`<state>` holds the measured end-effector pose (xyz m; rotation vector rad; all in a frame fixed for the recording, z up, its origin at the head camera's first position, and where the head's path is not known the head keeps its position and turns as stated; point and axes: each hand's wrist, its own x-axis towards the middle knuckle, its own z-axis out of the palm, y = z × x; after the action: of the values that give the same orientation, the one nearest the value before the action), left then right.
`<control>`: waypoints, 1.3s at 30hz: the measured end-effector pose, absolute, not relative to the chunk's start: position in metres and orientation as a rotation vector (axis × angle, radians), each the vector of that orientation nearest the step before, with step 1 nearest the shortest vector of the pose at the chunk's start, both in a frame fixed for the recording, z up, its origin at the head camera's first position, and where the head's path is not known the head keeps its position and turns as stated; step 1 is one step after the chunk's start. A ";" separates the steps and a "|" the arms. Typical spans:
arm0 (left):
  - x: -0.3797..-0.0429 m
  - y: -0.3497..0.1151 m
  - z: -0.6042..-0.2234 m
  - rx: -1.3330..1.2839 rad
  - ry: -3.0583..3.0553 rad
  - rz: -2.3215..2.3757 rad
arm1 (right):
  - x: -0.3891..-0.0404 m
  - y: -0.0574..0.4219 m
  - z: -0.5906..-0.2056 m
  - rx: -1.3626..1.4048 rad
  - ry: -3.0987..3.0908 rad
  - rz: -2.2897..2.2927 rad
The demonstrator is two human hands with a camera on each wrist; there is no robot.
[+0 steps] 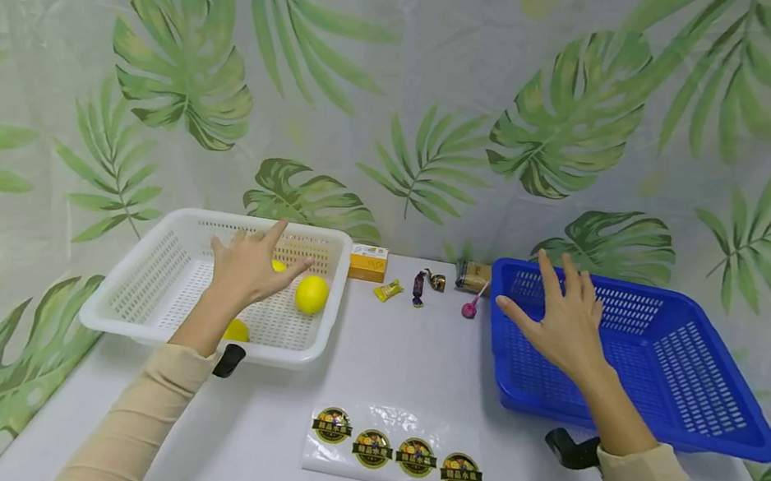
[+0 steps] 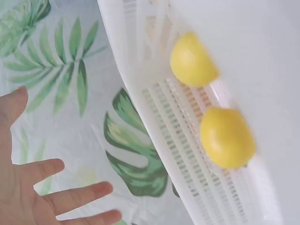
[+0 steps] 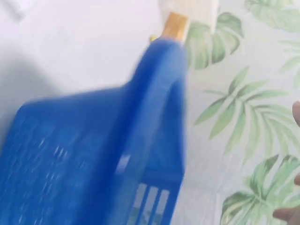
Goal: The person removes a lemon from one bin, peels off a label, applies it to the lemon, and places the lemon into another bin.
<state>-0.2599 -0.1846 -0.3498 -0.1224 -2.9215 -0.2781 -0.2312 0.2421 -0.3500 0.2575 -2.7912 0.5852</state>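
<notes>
My left hand [image 1: 243, 265] is held over the white basket [image 1: 154, 335], its fingers spread and nothing in them. Inside that basket lie yellow lemons [image 1: 312, 294], three showing, some partly hidden behind the hand and forearm. Two lemons [image 2: 227, 138] also appear close up in the left wrist view, near the basket's slotted wall. Over the left side of the blue basket [image 1: 626, 430], my right hand [image 1: 564, 321] hovers with fingers spread, holding nothing. In the right wrist view the blue basket [image 3: 61, 154] is blurred, and only fingertips show at the right edge.
Between the baskets, toward the back, lie an orange-and-white box [image 1: 368, 264], a yellow wrapped candy [image 1: 389, 290], a purple wrapped candy [image 1: 419, 287], a pink lollipop [image 1: 469, 309] and a brown packet [image 1: 473, 276]. A clear plastic sheet with round labels [image 1: 396, 450] lies in front. Leaf-patterned cloth hangs behind.
</notes>
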 end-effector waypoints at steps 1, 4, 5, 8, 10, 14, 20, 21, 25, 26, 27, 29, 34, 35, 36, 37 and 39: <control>-0.262 -0.190 -0.349 -0.115 -2.932 -0.266 | -0.235 0.238 -0.349 0.310 -2.775 0.638; -0.269 -0.207 -0.348 -0.111 -2.978 -0.289 | -0.249 0.222 -0.348 0.454 -2.740 0.786; -0.271 -0.214 -0.347 -0.119 -2.993 -0.313 | -0.254 0.216 -0.348 0.494 -2.734 0.829; -0.278 -0.234 -0.346 -0.153 -3.057 -0.444 | -0.269 0.195 -0.348 0.578 -2.753 0.941; -0.284 -0.248 -0.347 -0.179 -3.092 -0.517 | -0.277 0.179 -0.349 0.620 -2.776 1.025; -0.294 -0.269 -0.351 -0.197 -3.146 -0.624 | -0.292 0.146 -0.355 0.695 -2.812 1.233; -0.300 -0.284 -0.358 -0.170 -3.282 -0.699 | -0.307 0.096 -0.376 0.752 -2.874 1.500; -0.300 -0.285 -0.358 -0.155 -3.328 -0.718 | -0.308 0.088 -0.381 0.756 -2.881 1.532; -0.300 -0.287 -0.360 -0.111 -3.514 -0.787 | -0.312 0.060 -0.400 0.774 -2.903 1.608; -0.300 -0.286 -0.360 -0.114 -3.551 -0.797 | -0.313 0.054 -0.405 0.784 -2.903 1.634; -0.300 -0.286 -0.361 -0.112 -3.586 -0.807 | -0.312 0.049 -0.408 0.791 -2.902 1.661; -0.302 -0.285 -0.362 -0.110 -3.651 -0.825 | -0.312 0.041 -0.415 0.805 -2.900 1.708; -0.306 -0.284 -0.365 -0.010 -3.744 -1.040 | -0.311 0.029 -0.424 0.844 -2.892 1.800; -0.307 -0.285 -0.366 0.016 -3.743 -1.105 | -0.311 0.027 -0.424 0.844 -2.898 1.809; -0.308 -0.287 -0.368 0.053 -3.729 -1.177 | -0.311 0.027 -0.425 0.846 -2.898 1.828; -0.309 -0.289 -0.369 0.074 -3.706 -1.244 | -0.312 0.026 -0.425 0.846 -2.901 1.840; -0.313 -0.294 -0.372 0.111 -3.630 -1.354 | -0.312 0.025 -0.426 0.847 -2.905 1.853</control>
<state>-0.3126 -0.2936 -0.3717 0.1114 -3.6302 -1.3537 -0.3115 0.0249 -0.4260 0.8471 -2.9045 1.8527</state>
